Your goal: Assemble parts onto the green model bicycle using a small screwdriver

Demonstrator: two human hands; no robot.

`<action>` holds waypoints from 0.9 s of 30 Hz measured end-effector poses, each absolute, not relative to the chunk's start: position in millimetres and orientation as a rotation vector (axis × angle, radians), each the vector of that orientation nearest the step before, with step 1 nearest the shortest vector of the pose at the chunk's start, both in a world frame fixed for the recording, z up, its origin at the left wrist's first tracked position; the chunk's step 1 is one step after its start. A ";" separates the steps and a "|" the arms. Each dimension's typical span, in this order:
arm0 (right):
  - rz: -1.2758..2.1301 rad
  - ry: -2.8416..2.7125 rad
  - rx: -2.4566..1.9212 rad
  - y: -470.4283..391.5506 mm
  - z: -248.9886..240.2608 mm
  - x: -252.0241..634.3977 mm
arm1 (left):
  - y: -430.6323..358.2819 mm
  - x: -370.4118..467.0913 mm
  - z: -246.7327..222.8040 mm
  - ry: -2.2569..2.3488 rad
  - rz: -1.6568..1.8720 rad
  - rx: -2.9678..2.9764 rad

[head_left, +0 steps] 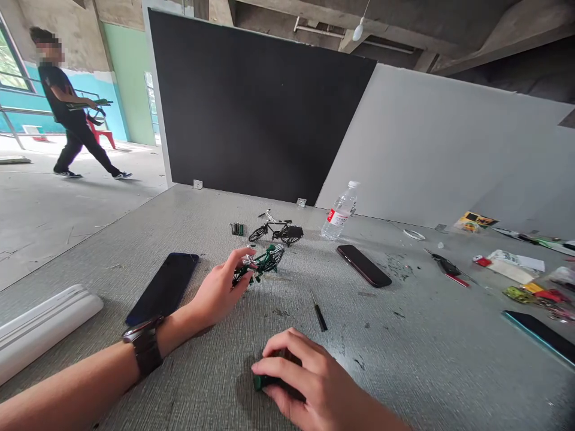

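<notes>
My left hand (220,290), with a dark watch (146,344) on its wrist, has its fingers closed round the front end of a green miniature bicycle (271,257). That bicycle leans on the grey table. Low in the view, my right hand (309,371) curls over a dark green piece (259,383); the palm hides most of it. Behind the green bicycle stands a black miniature bicycle (282,230). A few small black and green parts (237,228) are grouped to its left. Between my hands and the bottle lies a small screwdriver (319,312).
A water bottle (338,215) and a dark phone (363,265) are right of the bicycles. Another phone (164,287) and a white case (49,326) lie left. Pliers (444,263), packets (514,266) and a third phone (541,335) sit right. A person (67,108) walks beyond the table.
</notes>
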State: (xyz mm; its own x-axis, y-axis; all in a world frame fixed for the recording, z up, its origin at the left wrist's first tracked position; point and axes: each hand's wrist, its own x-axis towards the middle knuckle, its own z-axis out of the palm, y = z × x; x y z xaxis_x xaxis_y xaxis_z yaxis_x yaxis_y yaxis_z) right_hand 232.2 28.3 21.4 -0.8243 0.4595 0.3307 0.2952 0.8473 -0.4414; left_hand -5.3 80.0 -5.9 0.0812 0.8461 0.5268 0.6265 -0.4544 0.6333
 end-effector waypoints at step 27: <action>0.063 -2.209 -0.823 104.1 30.4 258.9 | 78.2 -6.3 -4.7 1.425 1.226 2.114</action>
State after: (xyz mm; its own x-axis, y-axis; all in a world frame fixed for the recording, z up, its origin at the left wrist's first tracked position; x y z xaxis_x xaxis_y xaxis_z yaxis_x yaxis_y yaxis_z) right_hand 258.9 104.1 30.4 -0.5005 0.5776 0.6449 0.5397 0.7906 -0.2893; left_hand -6.3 78.2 -4.7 0.1380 0.8679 0.4771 0.6015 -0.4562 0.6559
